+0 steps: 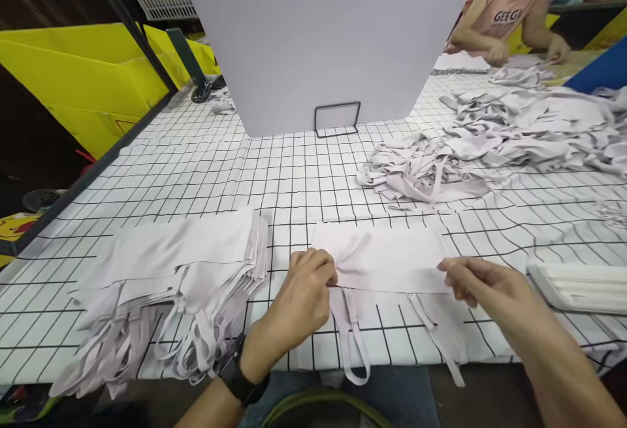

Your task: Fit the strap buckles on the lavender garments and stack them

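A pale pinkish-white strapped garment (386, 258) lies flat before me, its upper part a wide rectangle and its thin straps hanging toward the table's front edge. My left hand (311, 284), with a dark band on the wrist, has its fingers curled closed on the garment's left side, where the cloth puckers. At the opposite side, my right hand (477, 281) pinches the garment's right edge between thumb and forefinger. Left of my left hand sits a neat stack of similar garments (181, 251), straps trailing over the table edge.
A loose heap of garments (533, 124) covers the back right of the grid-patterned tablecloth (294, 180). A large pale board (323, 36) stands upright behind, on a wire stand (337, 119). At right lies a white ridged object (582, 287). A co-worker (509, 16) handles cloth beyond.
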`<state>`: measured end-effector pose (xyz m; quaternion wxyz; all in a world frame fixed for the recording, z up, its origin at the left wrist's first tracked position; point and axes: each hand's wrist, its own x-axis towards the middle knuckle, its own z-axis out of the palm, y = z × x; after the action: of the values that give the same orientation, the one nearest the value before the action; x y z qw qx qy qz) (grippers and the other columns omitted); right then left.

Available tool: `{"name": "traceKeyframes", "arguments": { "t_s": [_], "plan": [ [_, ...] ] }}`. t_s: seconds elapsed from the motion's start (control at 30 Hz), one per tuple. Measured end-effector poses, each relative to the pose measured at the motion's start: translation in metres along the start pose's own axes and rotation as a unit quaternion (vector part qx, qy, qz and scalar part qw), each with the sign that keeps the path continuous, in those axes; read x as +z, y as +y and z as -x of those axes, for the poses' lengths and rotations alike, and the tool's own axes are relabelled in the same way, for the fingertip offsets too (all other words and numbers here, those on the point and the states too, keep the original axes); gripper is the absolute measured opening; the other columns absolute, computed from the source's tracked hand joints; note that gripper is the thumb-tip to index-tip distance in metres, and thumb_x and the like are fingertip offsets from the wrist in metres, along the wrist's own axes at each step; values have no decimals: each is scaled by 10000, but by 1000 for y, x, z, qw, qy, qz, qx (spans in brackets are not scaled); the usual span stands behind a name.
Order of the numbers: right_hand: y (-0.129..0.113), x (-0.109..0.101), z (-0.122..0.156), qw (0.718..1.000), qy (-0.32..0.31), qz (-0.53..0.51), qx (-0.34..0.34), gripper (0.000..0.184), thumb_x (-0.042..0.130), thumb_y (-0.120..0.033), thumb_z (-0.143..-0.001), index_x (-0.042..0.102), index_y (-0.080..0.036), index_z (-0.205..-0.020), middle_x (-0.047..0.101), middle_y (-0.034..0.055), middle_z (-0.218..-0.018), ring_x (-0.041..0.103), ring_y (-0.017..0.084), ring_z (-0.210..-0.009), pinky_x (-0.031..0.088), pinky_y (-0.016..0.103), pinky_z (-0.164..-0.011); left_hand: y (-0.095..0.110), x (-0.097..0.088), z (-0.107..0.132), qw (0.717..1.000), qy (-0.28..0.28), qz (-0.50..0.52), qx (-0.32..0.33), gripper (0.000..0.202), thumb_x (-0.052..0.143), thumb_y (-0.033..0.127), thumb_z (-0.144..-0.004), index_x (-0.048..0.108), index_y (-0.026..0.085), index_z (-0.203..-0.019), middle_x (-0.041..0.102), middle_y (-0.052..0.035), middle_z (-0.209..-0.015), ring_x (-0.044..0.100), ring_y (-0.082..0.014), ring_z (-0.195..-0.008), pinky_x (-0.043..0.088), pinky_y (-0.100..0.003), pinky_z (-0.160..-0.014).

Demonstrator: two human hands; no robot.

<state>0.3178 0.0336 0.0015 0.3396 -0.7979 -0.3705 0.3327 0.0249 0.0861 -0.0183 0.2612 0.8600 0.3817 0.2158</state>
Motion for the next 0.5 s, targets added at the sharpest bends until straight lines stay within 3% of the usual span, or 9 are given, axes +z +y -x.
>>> {"name": "traceKeyframes", "arguments": {
  "t_s": [0.07, 0.13, 0.27, 0.37, 0.5],
  "plan": [
    [1, -5, -26, 995, 67, 79, -14, 381, 641, -592, -710, 722, -221, -737, 706, 88, -697, 645, 270, -664, 493, 390, -634, 1, -2, -4, 1000, -1, 17, -6, 332, 427, -41, -793, 619, 198, -921, 661, -50, -1050, 620, -208, -965, 483, -403, -885],
    [1, -1, -46, 985, 104, 135, -39, 328, 590, -535, -708, 710, -235, -765, 726, 89, -743, 670, 297, -729, 502, 431, -732, -1, -2, -11, 998, 42, 32, -36, 311, 462, 32, -856, 648, 221, -1020, 651, -64, -1162, 641, -217, -997, 513, -399, -881],
    [-2, 7, -67, 970, 109, 191, -102, 378, 595, -591, -668, 656, -234, -777, 727, 121, -843, 670, 325, -794, 499, 461, -782, -14, 0, -33, 975, 131, -16, -179, 227, 511, 120, -901, 630, 207, -1073, 624, -81, -1120, 656, -217, -941, 541, -384, -855],
    [-3, 4, -75, 961, 79, 235, -119, 299, 552, -547, -667, 622, -256, -653, 704, 110, -719, 651, 326, -713, 492, 456, -704, -24, 2, -52, 953, 104, -67, -277, 177, 593, 196, -901, 610, 193, -1076, 604, -96, -1150, 635, -255, -1078, 500, -419, -963],
    [0, -7, -79, 969, 90, 215, -83, 209, 577, -465, -651, 648, -279, -590, 684, 77, -607, 632, 328, -659, 481, 449, -673, -26, 4, -68, 943, 76, -84, -313, 164, 595, 250, -911, 587, 189, -1063, 598, -106, -1185, 595, -281, -1159, 451, -468, -1000]
  ]
}}
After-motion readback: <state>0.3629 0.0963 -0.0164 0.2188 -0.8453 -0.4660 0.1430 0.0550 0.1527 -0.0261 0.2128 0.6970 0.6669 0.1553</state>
